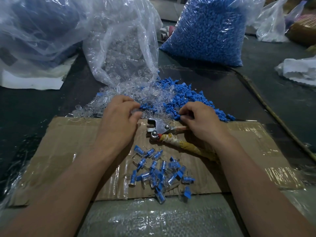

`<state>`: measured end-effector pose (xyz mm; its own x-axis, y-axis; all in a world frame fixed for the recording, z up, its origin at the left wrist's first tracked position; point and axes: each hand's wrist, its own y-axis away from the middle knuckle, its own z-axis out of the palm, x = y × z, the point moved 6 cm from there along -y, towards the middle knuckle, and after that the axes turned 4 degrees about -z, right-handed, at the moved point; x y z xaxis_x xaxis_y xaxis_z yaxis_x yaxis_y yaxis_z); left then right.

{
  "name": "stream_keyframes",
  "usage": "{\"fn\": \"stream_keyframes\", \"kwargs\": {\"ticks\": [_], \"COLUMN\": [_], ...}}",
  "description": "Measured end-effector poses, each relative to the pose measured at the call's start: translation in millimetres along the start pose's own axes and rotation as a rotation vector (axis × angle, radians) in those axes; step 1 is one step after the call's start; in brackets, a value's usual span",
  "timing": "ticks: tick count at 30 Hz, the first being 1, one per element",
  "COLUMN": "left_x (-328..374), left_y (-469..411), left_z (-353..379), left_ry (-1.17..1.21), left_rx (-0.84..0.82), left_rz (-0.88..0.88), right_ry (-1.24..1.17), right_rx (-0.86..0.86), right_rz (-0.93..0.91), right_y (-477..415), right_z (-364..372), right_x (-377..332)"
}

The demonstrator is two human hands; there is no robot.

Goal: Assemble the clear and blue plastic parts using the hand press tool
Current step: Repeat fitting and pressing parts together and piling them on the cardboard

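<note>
Nearest, a strip of bubble wrap (153, 218) lies under the near edge of a taped cardboard sheet (68, 151). Assembled pieces (159, 173), clear shells with blue inserts, are scattered loose on the cardboard's near middle, between the two forearms.

Just beyond them the hand press tool (158, 128) lies flat on the cardboard near its far edge. It sits between the hands: the metal head is just beside the left hand's thumb, and one handle runs under the right hand. Its long axis runs diagonally, with the head toward the far middle and the cloth-wrapped handle toward the near right. The notched jaw faces left.

The left hand (118, 120) is at the cardboard's far edge, fingers curled, thumb and forefinger pinching a clear part (135, 110). The right hand (201, 120) has its fingers curled down into the blue parts (184, 98); cannot tell if it holds one.

Past the far edge, the clear parts (119, 93) spill from an open clear bag (123, 45) and touch the blue pile. Further back right stands a full blue bag (208, 29).

Everything rests on a dark surface (256, 93). A white cloth (299, 71) is at the far right, with more plastic bags behind it.
</note>
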<state>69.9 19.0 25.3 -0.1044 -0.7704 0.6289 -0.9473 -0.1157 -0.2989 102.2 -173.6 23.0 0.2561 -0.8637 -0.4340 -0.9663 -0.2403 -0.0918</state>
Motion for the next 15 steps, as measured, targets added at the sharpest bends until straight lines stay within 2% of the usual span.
{"fn": "stream_keyframes", "kwargs": {"ticks": [2, 5, 10, 15], "left_x": [-2.7, -11.3, -20.1, -12.3], "left_y": [-0.8, 0.8, 5.7, 6.2], "left_z": [-3.6, -6.1, -1.1, 0.9], "left_ry": [0.112, 0.420, 0.906, 0.996], "left_rx": [0.028, 0.077, 0.066, -0.017], "left_rz": [-0.059, -0.206, -0.419, -0.418], "right_ry": [-0.040, -0.126, -0.255, -0.382], "right_rx": [0.049, 0.130, 0.142, 0.151], "right_rz": [-0.013, -0.021, -0.039, -0.078], "right_y": [1.2, 4.3, 8.2, 12.6], "right_z": [-4.1, -12.4, -15.6, -18.3], "right_x": [-0.5, -1.8, -8.0, -16.1]}}
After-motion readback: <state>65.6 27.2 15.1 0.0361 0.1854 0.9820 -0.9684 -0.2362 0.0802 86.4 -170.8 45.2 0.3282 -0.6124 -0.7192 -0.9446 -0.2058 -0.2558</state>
